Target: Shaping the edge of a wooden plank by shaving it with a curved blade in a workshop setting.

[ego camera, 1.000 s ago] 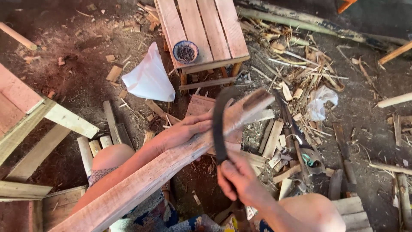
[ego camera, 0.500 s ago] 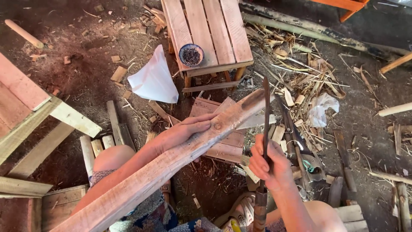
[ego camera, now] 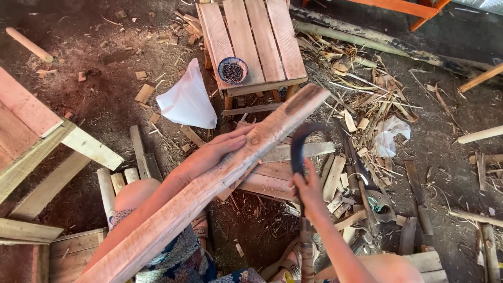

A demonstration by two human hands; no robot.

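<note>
1. Your left hand (ego camera: 217, 152) lies flat on the long reddish rough-sawn wooden plank (ego camera: 209, 183), fingers spread, steadying it across your knee.
2. The plank's far end is dark and uneven; no fresh cuts show, so trimming looks barely started.
3. Your right hand (ego camera: 309, 189) is clenched around the dark curved blade tool (ego camera: 297, 152), poised just beside the plank.
</note>
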